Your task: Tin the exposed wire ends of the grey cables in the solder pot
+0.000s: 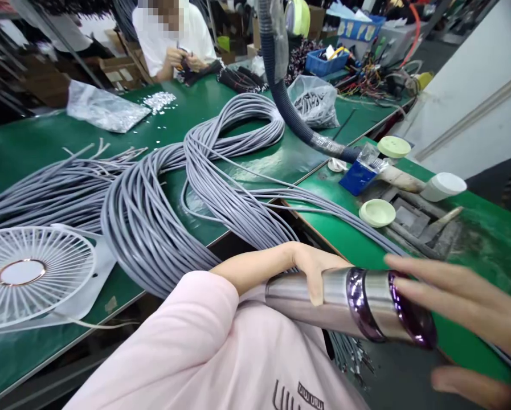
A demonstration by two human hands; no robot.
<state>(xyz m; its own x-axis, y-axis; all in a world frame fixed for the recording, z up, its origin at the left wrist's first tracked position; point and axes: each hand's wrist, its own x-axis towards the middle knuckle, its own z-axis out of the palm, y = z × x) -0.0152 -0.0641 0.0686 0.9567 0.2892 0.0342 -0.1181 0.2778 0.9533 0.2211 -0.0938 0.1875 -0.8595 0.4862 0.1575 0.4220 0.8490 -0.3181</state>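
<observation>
My left hand (313, 267) is wrapped round a stainless steel thermos flask (336, 293), its thumb lying along the side. The flask is tilted on its side in front of my pink shirt, with shiny purple bands and its purple end pointing right. At that end my right hand (464, 307) is spread open, a little blurred. Its fingertips overlap the purple end; whether they touch it I cannot tell. Beyond my left arm lie thick coils of grey cable (152, 216), and several strands run right, behind the flask.
A white fan (62, 273) stands at the left edge of the green table (246, 176). A flexible dark hose (298, 122) hangs down to the right side, by pale green lids (377, 212) and a white cup (445, 185). Across the table a person (176, 42) handles dark cables.
</observation>
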